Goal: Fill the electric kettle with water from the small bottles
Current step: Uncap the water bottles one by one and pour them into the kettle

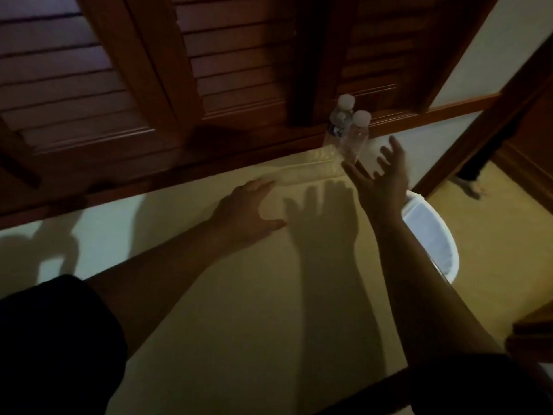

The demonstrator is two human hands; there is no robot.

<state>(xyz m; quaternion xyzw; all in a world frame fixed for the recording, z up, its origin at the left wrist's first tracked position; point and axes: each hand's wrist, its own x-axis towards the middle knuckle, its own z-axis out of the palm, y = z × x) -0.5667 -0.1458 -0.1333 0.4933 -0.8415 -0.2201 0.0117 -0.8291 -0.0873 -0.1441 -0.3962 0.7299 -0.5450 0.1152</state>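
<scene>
We see two small bottles standing upright and touching each other in the upper right of centre, at the far edge of the pale tabletop (239,295), against the dark louvred wooden doors (119,70). The rear bottle (336,127) carries a blue label; the front bottle (356,137) looks clear, and in this dim light we cannot tell how full either one is. Both white caps are on. The kettle is nowhere in the frame.

The right hand (380,178) is raised just below the front bottle, palm turned up and fingers spread wide, gripping nothing. The left hand (248,214), at the middle of the frame, lies low over the tabletop with fingers straight and thumb apart, also holding nothing.

We judge the step in hand to be taking hold of a bottle. To do it well, we would close the right fingers round the body of the front bottle below its shoulder, lifting straight up so the rear one is not knocked over. A white bin (431,235) sits at the right edge, beside the table, so a toppled bottle could roll that way
</scene>
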